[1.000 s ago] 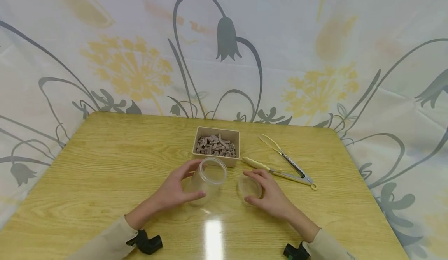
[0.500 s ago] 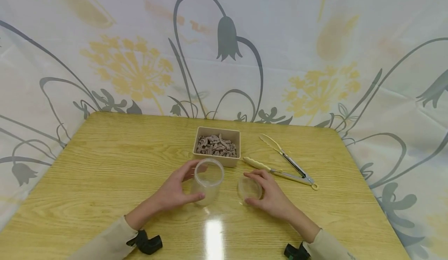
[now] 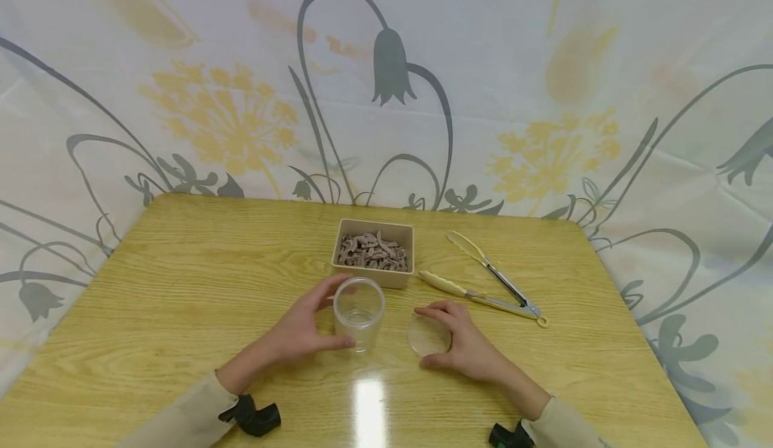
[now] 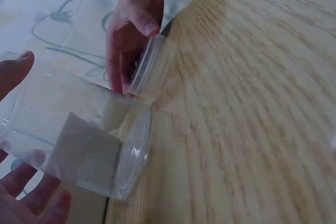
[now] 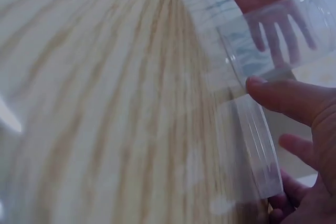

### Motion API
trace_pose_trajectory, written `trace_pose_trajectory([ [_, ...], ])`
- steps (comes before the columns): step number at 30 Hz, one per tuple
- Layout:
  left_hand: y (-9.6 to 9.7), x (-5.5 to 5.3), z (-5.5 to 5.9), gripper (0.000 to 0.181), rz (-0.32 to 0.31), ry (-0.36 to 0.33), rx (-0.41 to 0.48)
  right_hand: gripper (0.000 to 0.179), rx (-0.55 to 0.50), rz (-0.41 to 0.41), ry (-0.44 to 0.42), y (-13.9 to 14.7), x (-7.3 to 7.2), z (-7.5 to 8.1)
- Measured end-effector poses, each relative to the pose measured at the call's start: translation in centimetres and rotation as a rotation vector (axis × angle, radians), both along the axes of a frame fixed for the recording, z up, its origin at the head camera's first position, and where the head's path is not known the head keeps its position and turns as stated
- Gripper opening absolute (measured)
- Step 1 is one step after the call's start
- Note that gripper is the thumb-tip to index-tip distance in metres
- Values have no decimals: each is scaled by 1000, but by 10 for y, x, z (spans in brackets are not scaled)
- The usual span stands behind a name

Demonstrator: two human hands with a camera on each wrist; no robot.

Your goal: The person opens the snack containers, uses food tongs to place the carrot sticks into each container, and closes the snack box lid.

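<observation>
My left hand [image 3: 296, 330] grips a clear plastic jar [image 3: 362, 324] from its left side, thumb in front and fingers behind. The jar stands upright on the table, its mouth uncovered and nothing inside it. To the right of it, a round see-through lid [image 3: 427, 337] lies flat by the table surface. My right hand [image 3: 468, 344] holds the lid by its edge, with the thumb on the near side and fingers on the far side. In the right wrist view the lid [image 5: 260, 150] shows a ridged rim beside my thumb.
A beige rectangular box [image 3: 383, 279] of grey-brown strips [image 3: 374, 250] stands just behind the jar. Spread tongs [image 3: 504, 305] with cream tips lie behind and right of the lid. A flower-patterned cloth [image 3: 459, 133] rises along the table's back edge.
The jar, tilted a second ago, has come upright in my left hand. My right hand and the lid have shifted slightly toward me.
</observation>
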State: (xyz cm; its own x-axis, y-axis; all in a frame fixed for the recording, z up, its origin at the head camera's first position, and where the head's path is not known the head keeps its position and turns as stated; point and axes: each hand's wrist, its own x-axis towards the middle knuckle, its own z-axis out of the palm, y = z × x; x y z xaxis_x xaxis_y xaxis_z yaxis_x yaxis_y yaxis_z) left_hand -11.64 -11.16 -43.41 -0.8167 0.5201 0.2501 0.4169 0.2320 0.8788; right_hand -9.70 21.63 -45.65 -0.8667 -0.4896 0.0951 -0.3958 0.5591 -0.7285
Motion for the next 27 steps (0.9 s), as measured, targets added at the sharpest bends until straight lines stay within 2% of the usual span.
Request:
trace_pose_trajectory([
  [9, 4, -9, 9, 95, -49, 33, 64, 78, -70, -7, -104, 4, 0, 0],
  [15, 5, -7, 11, 84, -41, 13, 60, 65, -133, -41, -115, 8, -1, 1],
  [19, 7, -7, 11, 78, -44, 2, 62, 52, -199, -83, -37, 15, -4, 3],
  [23, 7, -7, 8, 76, -45, 3, 64, 42, -234, -129, 117, 26, -11, 12],
  [27, 7, -8, 7, 75, -43, -2, 62, 33, -271, -241, 312, 37, -21, 27],
])
